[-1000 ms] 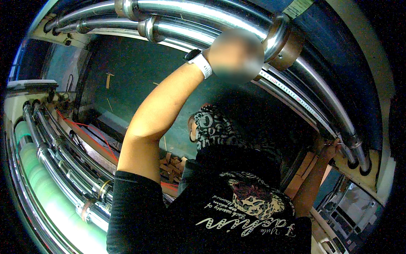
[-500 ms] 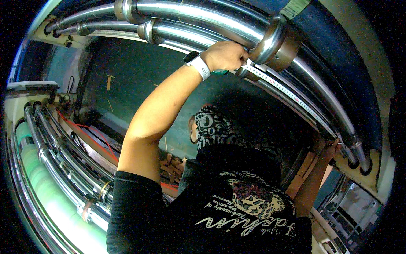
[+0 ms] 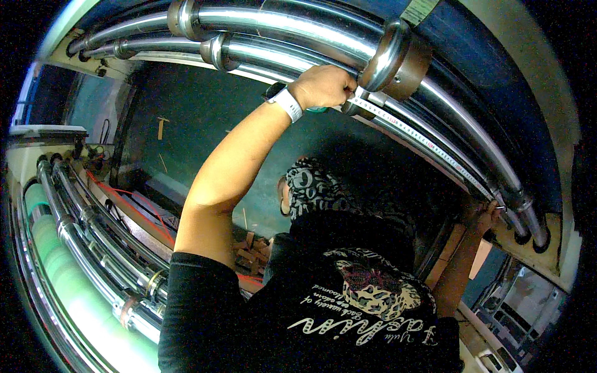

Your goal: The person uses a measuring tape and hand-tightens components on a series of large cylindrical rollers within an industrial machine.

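My left hand (image 3: 323, 87) is closed beside a dark metal collar (image 3: 406, 65) on the thick steel shaft (image 3: 292, 26) at the top. Its fingers hold a white tape measure (image 3: 415, 132), drawn out straight along the shafts toward the right. A teal bit shows under this hand; most of what lies inside the palm is hidden. At the far right, close to the shaft ends, my right hand (image 3: 488, 214) pinches the other end of the tape. Its fingers are small and dim. A watch with a white strap (image 3: 287, 104) is on my left wrist.
Steel shafts with collars (image 3: 219, 51) cross the top. More shafts (image 3: 93, 245) and a pale green roller (image 3: 62, 261) run along the left. Below lie wooden pieces (image 3: 252, 255), a red cable (image 3: 127, 194) and a dark green floor (image 3: 205, 118). A wood-coloured board (image 3: 448, 245) stands near my right arm.
The view has shifted slightly, so the collar and my left hand appear a little farther left. Both hands keep their hold on the tape measure, which stays stretched out.
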The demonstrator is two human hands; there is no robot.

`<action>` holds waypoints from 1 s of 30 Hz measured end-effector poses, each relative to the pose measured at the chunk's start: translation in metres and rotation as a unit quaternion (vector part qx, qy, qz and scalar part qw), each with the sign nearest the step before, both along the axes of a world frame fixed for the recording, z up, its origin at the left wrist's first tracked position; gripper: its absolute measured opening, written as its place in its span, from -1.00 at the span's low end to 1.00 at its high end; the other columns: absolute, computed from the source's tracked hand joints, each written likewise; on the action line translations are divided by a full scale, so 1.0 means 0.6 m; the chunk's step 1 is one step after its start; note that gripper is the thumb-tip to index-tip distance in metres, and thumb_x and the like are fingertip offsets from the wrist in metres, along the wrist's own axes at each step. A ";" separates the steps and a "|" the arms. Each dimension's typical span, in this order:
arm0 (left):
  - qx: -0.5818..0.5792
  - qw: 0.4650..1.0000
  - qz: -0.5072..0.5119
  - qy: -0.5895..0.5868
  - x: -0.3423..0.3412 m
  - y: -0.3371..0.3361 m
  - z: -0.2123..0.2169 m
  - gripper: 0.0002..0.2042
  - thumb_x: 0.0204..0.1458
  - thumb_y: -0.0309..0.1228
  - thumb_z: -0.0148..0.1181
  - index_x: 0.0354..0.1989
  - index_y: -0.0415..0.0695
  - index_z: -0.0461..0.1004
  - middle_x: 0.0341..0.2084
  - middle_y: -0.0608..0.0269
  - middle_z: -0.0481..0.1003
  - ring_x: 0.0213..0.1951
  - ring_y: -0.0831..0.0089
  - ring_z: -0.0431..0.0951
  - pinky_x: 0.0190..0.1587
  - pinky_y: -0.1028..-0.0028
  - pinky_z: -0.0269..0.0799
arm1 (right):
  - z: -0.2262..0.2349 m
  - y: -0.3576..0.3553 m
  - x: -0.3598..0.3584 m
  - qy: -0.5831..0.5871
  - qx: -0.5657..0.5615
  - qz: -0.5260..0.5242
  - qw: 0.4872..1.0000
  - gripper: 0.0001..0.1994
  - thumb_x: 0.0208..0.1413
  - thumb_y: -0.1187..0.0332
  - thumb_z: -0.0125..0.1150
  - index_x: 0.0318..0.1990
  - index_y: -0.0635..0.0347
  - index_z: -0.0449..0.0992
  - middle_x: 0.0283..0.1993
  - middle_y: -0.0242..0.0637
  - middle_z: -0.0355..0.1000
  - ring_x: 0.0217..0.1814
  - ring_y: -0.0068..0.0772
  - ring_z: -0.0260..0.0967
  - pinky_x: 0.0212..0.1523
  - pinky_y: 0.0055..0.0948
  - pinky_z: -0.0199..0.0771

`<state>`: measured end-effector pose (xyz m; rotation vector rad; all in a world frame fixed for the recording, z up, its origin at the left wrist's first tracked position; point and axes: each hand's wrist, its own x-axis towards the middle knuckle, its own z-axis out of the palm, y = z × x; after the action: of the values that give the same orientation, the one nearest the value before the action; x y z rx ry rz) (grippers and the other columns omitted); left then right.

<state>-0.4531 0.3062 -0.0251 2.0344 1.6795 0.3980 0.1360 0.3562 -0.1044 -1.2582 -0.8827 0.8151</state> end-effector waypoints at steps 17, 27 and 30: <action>0.011 0.998 -0.033 0.054 -0.019 -0.008 -0.013 -0.78 -0.13 -0.34 0.01 -0.33 -0.12 0.48 -0.39 -0.02 0.47 -0.30 0.05 0.45 -0.24 0.17 0.35 | 0.093 -0.050 -0.125 0.130 0.001 0.346 0.929 -0.64 0.17 0.20 -0.17 0.01 0.25 0.24 0.02 -0.12 0.24 0.02 -0.23 0.18 0.11 -0.27 0.16; -0.053 0.998 -0.002 -0.036 -0.031 -0.097 -0.036 -0.85 -0.13 -0.38 0.07 -0.45 -0.21 0.43 -0.49 -0.08 0.41 -0.37 -0.03 0.41 -0.35 0.20 0.32 | 0.071 -0.064 -0.113 -0.449 -0.299 -0.019 0.842 -0.65 0.14 0.09 -0.10 -0.15 0.19 0.38 -0.15 -0.16 0.38 -0.13 -0.22 0.33 -0.26 -0.46 0.36; -0.104 0.994 0.017 -0.023 -0.012 -0.126 0.025 -0.85 -0.15 -0.40 0.08 -0.47 -0.24 0.42 -0.51 -0.08 0.41 -0.39 -0.02 0.42 -0.37 0.23 0.32 | 0.011 -0.046 -0.037 -0.353 -0.201 0.035 0.913 -0.69 0.14 0.14 -0.08 -0.19 0.21 0.40 -0.21 -0.21 0.40 -0.18 -0.28 0.34 -0.28 -0.47 0.34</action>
<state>-0.4603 0.2309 -0.0098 1.8345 1.6543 0.2665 0.1135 0.3286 -0.0979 -1.9560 -1.3848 0.6067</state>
